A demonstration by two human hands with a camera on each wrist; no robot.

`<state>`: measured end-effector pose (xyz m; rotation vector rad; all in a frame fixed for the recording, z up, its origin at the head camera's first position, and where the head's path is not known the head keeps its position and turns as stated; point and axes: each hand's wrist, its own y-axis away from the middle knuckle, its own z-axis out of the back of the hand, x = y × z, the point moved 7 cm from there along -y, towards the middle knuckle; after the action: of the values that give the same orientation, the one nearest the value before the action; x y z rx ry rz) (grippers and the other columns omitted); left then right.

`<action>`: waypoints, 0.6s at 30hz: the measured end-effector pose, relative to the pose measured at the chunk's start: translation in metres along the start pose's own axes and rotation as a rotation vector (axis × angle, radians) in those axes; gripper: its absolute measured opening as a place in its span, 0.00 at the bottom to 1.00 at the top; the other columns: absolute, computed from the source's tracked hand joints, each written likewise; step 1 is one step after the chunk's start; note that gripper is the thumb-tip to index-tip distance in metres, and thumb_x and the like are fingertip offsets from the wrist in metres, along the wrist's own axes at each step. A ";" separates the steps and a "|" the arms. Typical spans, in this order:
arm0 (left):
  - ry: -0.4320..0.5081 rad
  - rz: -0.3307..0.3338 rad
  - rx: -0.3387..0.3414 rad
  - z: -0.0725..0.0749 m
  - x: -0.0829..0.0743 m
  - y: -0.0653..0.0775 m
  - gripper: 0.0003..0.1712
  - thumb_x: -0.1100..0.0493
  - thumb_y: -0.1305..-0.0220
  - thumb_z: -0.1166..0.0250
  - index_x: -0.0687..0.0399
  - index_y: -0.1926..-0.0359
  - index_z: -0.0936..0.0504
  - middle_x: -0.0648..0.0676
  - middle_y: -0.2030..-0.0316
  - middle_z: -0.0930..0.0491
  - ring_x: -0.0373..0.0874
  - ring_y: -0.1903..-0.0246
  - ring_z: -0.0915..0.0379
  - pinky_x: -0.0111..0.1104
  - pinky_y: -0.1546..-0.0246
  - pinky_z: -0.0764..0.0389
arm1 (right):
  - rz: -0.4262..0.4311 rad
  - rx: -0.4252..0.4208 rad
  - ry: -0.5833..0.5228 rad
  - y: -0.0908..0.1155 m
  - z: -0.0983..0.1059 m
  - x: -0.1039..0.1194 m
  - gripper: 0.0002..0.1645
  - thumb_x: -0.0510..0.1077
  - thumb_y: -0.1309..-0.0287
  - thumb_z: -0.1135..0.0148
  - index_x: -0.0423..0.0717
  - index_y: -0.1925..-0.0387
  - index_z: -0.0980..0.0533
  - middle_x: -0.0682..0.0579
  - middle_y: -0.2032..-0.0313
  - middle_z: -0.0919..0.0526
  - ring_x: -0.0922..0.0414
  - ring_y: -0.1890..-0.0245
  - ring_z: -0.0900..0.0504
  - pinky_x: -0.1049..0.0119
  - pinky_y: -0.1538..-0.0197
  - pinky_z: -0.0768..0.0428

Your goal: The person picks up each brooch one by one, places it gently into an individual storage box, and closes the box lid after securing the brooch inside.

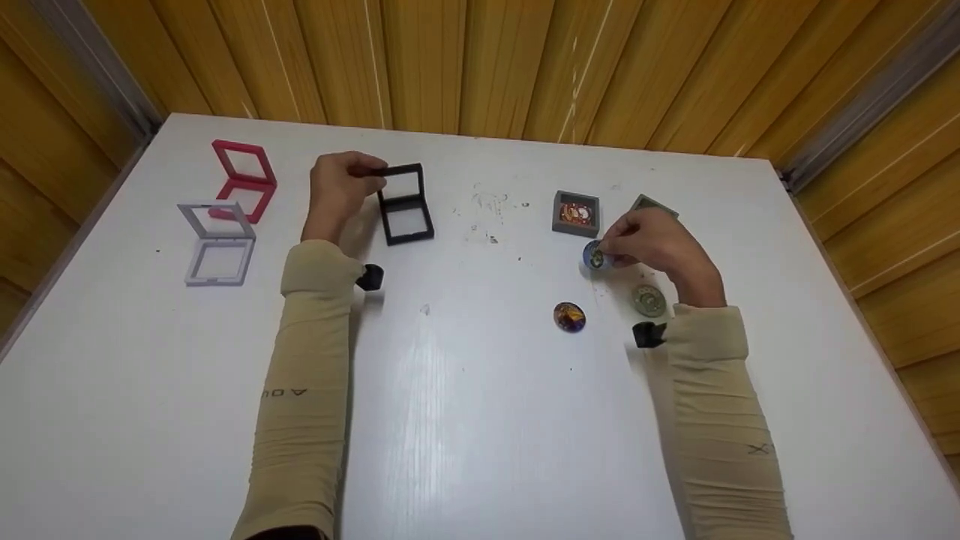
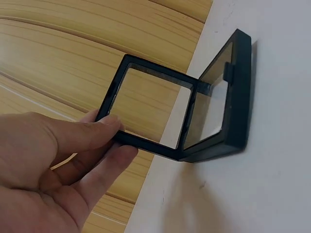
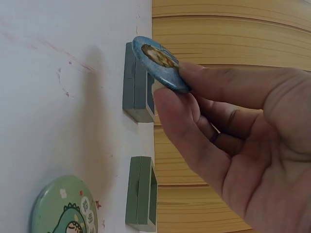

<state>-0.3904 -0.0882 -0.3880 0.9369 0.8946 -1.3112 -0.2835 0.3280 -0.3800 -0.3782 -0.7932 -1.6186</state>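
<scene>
My left hand (image 1: 337, 191) pinches the raised lid of a black hinged display frame (image 1: 409, 241) between thumb and fingers. The frame stands unfolded on the table, with clear film in both halves, as the left wrist view shows. Over on the right, my right hand (image 1: 656, 238) holds a round blue badge (image 3: 160, 64) by its edge, above the table. Under that hand lies a round green badge (image 3: 65, 206) with a cartoon dinosaur. A dark badge with orange and purple (image 1: 570, 317) lies nearer the front.
A grey closed frame (image 1: 576, 231) with a red picture and a green closed frame (image 3: 141, 191) stand behind the right hand. Unfolded pink (image 1: 251, 182) and white frames (image 1: 219, 283) stand at the left. Wood-patterned walls (image 1: 420, 67) border the white table (image 1: 465, 420).
</scene>
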 end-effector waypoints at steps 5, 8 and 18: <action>-0.032 0.003 0.027 -0.009 -0.004 0.001 0.14 0.67 0.38 0.34 0.51 0.52 0.15 0.52 0.54 0.21 0.43 0.54 0.27 0.31 0.53 0.25 | -0.009 -0.009 -0.057 0.000 -0.001 0.002 0.12 0.41 0.39 0.35 0.37 0.58 0.20 0.42 0.60 0.18 0.53 0.64 0.17 0.53 0.52 0.20; -0.055 -0.008 0.055 -0.016 -0.007 0.002 0.14 0.66 0.38 0.34 0.51 0.52 0.15 0.51 0.54 0.21 0.43 0.55 0.26 0.31 0.53 0.24 | -0.016 -0.006 -0.093 0.000 -0.002 0.003 0.11 0.41 0.39 0.35 0.38 0.57 0.20 0.42 0.59 0.18 0.53 0.63 0.17 0.53 0.50 0.20; -0.119 -0.064 0.150 -0.040 -0.018 0.005 0.14 0.66 0.40 0.32 0.51 0.53 0.15 0.50 0.58 0.19 0.41 0.58 0.25 0.29 0.56 0.23 | -0.037 -0.014 -0.170 -0.001 -0.006 0.008 0.14 0.45 0.41 0.33 0.40 0.57 0.21 0.44 0.58 0.18 0.54 0.64 0.16 0.51 0.49 0.22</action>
<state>-0.3867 -0.0441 -0.3864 0.9418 0.7474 -1.4896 -0.2855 0.3186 -0.3796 -0.5189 -0.9216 -1.6421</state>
